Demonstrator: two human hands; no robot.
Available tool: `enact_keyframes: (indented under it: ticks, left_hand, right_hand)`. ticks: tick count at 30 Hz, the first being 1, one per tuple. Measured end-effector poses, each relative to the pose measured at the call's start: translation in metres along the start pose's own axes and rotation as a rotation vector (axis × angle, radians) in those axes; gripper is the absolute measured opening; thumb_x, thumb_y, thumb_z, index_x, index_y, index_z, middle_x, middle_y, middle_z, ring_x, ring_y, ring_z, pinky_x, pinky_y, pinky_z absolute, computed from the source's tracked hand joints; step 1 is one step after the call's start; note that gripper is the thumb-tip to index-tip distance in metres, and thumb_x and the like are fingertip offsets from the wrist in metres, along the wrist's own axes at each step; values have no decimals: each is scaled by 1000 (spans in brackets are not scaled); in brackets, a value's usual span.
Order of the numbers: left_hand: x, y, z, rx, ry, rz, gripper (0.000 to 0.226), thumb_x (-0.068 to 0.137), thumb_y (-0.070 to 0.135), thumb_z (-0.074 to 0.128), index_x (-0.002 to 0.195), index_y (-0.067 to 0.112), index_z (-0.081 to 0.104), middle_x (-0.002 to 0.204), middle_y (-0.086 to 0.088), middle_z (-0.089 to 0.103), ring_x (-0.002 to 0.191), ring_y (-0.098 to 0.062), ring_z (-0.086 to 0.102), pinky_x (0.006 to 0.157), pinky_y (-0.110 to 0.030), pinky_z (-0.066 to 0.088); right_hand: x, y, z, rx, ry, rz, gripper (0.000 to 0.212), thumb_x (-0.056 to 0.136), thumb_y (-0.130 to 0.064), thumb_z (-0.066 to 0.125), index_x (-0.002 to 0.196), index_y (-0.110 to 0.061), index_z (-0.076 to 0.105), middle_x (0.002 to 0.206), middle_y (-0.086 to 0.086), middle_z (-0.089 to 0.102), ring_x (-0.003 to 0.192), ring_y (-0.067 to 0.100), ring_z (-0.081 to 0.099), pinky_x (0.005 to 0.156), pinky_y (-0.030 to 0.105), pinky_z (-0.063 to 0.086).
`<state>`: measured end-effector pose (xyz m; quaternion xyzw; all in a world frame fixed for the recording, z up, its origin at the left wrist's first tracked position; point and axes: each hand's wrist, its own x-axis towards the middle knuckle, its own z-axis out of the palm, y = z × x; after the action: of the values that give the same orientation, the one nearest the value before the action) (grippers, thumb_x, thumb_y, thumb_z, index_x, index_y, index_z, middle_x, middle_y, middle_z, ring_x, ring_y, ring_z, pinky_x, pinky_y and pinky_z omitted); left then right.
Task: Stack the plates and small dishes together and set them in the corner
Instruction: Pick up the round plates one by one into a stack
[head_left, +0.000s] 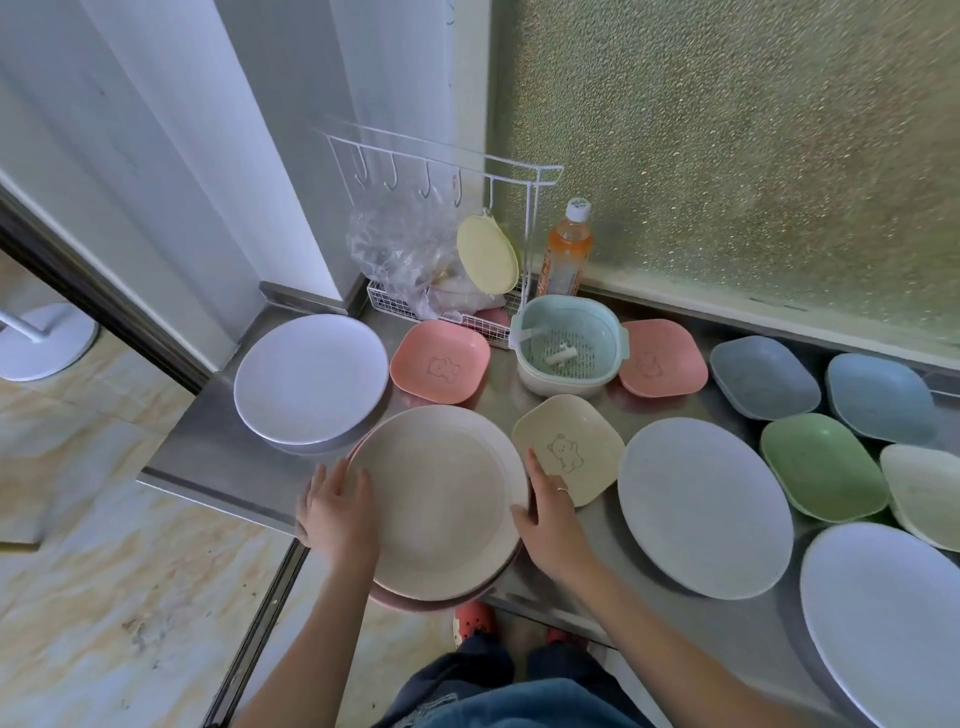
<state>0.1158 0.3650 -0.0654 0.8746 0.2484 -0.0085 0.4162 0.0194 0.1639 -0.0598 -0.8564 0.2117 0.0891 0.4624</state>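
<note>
A large beige plate (441, 499) lies on top of a pink plate (415, 604) whose rim shows below it, at the steel counter's front edge. My left hand (337, 514) grips the beige plate's left rim and my right hand (550, 519) its right rim. A white plate (311, 378) sits at the far left. Two more white plates (706, 506) (888, 618) lie to the right. Small square dishes stand around: two pink (440, 359) (665, 358), one beige (569, 447), two blue (763, 376) (880, 397), one green (823, 465) and one cream (922, 493).
A teal colander bowl (569, 345) stands mid-counter. In the back corner are a white wire rack (441, 306) with hooks, a plastic bag, a yellow lid (487, 254) and an orange drink bottle (567, 249). Frosted glass runs behind. The counter (208, 447) ends at left, tiled floor below.
</note>
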Motion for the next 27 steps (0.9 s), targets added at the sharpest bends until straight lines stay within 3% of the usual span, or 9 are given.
enact_keyframes:
  ticks: [2, 4, 8, 10, 12, 15, 17, 20, 27]
  left_hand:
    - [-8, 9, 6, 109, 34, 219, 46, 88, 29, 59, 133, 20, 55, 146, -3, 47, 140, -23, 33, 118, -47, 13]
    - [-17, 21, 15, 142, 21, 401, 45, 89, 25, 60, 132, 17, 54, 144, -5, 49, 139, -26, 35, 117, -46, 8]
    - [-43, 52, 43, 126, -103, 670, 31, 87, 21, 56, 117, 15, 63, 129, -6, 61, 127, -29, 48, 115, -52, 23]
    - [-67, 69, 61, 110, -215, 791, 30, 81, 24, 53, 106, 15, 67, 119, -6, 66, 117, -30, 55, 110, -51, 29]
    - [-97, 83, 81, 139, -359, 935, 34, 77, 28, 49, 101, 16, 68, 112, -4, 68, 109, -30, 59, 108, -41, 28]
    - [-144, 99, 110, 244, -679, 1132, 34, 80, 25, 53, 110, 16, 66, 119, -3, 65, 117, -27, 56, 108, -33, 23]
    - [-175, 102, 129, 415, -919, 1268, 41, 85, 25, 56, 125, 19, 57, 136, 0, 55, 131, -21, 44, 114, -33, 16]
    - [-212, 101, 152, 669, -1086, 1396, 55, 87, 33, 57, 139, 25, 43, 151, 3, 37, 142, -14, 26, 117, -34, 5]
    - [-240, 85, 187, 1049, -1146, 1509, 76, 88, 36, 57, 151, 30, 15, 162, -1, 4, 149, -18, 0, 119, -40, -3]
  right_hand:
    - [-6, 7, -5, 86, 41, 2, 66, 96, -20, 50, 150, -28, 12, 122, -4, 37, 115, 9, 36, 105, 27, 27]
    - [-12, 14, -12, 155, 132, 29, 56, 96, -21, 50, 146, -28, 25, 120, -1, 45, 105, 9, 49, 98, 26, 38]
    - [-27, 36, -40, 187, 390, 35, 36, 95, -11, 50, 128, -26, 48, 103, -1, 55, 91, 5, 53, 78, 17, 40]
    - [-39, 53, -61, 223, 506, 104, 31, 95, -12, 50, 123, -26, 48, 99, -5, 56, 90, 6, 55, 75, 20, 43]
    - [-54, 76, -81, 283, 624, 206, 30, 95, -13, 49, 122, -25, 45, 94, -6, 57, 87, 14, 61, 74, 31, 48]
    - [-81, 112, -110, 334, 749, 363, 28, 94, -11, 48, 118, -25, 44, 91, 0, 59, 86, 28, 63, 73, 40, 49]
    - [-103, 136, -127, 312, 780, 490, 29, 93, -8, 49, 118, -20, 46, 90, 5, 60, 82, 30, 61, 73, 40, 49]
    - [-133, 165, -142, 321, 780, 591, 29, 92, -6, 50, 120, -12, 46, 87, 7, 56, 81, 28, 56, 77, 37, 46]
    - [-174, 212, -162, 268, 679, 692, 27, 88, -9, 56, 114, -14, 54, 102, 10, 59, 88, 24, 55, 77, 28, 40]
